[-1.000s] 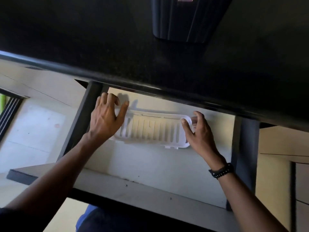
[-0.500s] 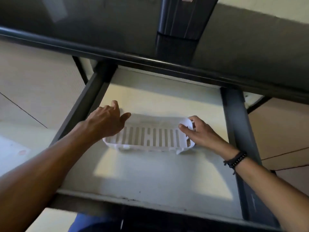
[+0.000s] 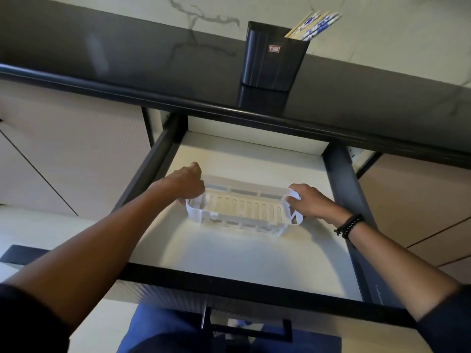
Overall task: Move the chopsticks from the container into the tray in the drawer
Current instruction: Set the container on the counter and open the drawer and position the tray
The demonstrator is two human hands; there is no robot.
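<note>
A white slotted tray [image 3: 242,208] sits in the middle of the open drawer [image 3: 229,253]. My left hand [image 3: 187,183] grips the tray's left end, fingers curled over its rim. My right hand [image 3: 309,202] holds the right end, thumb on the rim. Nothing lies in the tray. On the dark countertop behind stands a black container [image 3: 274,57] with several chopsticks [image 3: 312,24] sticking out of its top, leaning right.
The dark countertop edge [image 3: 229,108] overhangs the back of the drawer. Dark drawer sides [image 3: 349,200] frame the white floor. The drawer's front rail [image 3: 254,289] and handle [image 3: 244,327] are close to my body. Beige cabinet fronts flank the drawer.
The view has tilted up, so the container and chopsticks on the counter now show. Both hands have stayed on the tray's ends, which sits nearer the drawer's middle.
</note>
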